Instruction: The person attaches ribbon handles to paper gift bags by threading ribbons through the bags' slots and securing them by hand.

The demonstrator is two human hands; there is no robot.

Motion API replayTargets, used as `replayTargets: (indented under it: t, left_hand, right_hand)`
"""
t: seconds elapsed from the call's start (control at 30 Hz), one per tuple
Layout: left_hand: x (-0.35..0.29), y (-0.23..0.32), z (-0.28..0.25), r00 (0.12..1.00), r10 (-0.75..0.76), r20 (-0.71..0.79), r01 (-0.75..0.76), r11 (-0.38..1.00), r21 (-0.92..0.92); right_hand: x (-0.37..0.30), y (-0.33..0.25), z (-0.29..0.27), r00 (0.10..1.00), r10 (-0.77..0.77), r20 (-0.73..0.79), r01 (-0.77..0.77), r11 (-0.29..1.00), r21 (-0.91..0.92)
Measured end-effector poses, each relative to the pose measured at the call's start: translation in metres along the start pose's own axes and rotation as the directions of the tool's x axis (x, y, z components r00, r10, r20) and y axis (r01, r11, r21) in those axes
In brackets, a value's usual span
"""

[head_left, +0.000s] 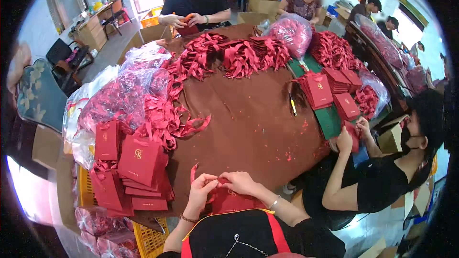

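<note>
At the near table edge, a red paper gift bag (234, 201) with a gold emblem stands in front of my body. My left hand (202, 190) pinches at its top edge, thumb and fingers together. Close beside it, my right hand (240, 183) grips the same edge, fingers bent over it. The fingertips of both hands nearly meet. A red ribbon (193, 173) sticks up by my left hand; whether it is threaded through the bag is hidden. Left of my hands lie stacks of finished-looking red bags (140, 160).
Ribbon bundles (248, 58) line the far side of the brown-covered table (239, 114). Plastic sacks (117, 100) of red ribbon lie left. A yellow pen (293, 107) rests near a green mat (330, 123) and more bags (318, 90). Co-workers sit right and opposite. A yellow crate (150, 239) stands below left.
</note>
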State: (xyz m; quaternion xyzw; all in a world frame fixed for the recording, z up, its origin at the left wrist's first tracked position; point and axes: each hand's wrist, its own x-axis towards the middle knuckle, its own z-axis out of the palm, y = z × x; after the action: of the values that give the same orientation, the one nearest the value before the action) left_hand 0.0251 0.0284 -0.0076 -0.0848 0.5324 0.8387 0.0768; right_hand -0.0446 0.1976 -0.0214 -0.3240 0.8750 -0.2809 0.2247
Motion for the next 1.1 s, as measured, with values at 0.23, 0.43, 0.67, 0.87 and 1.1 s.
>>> replayTargets:
  t: [0.23,0.43,0.67,0.87,1.1]
  left_hand:
    - [-0.005,-0.004,0.01,0.989,0.032,-0.144,-0.014,0.992,0.127]
    - [-0.013,0.002,0.012,0.992,-0.02,-0.123,0.036,0.992,0.124]
    - [-0.02,0.011,0.018,0.989,-0.111,-0.098,0.13,0.966,0.222]
    - [-0.024,-0.004,0.006,0.999,-0.018,-0.033,0.023,0.987,0.157]
    - [-0.02,-0.014,0.0,0.999,-0.038,-0.003,0.037,0.97,0.241]
  right_hand:
    - [0.0,0.003,0.007,0.995,-0.067,-0.075,0.067,0.998,-0.009]
    - [0.002,-0.006,-0.003,0.996,-0.011,-0.084,0.014,0.999,0.035]
    - [0.012,-0.014,-0.011,0.998,0.021,0.061,-0.027,0.994,0.105]
    - [0.016,-0.012,0.009,0.999,0.043,-0.018,-0.042,0.998,0.054]
    - [0.013,-0.002,0.014,0.985,0.075,-0.155,-0.036,0.97,0.239]
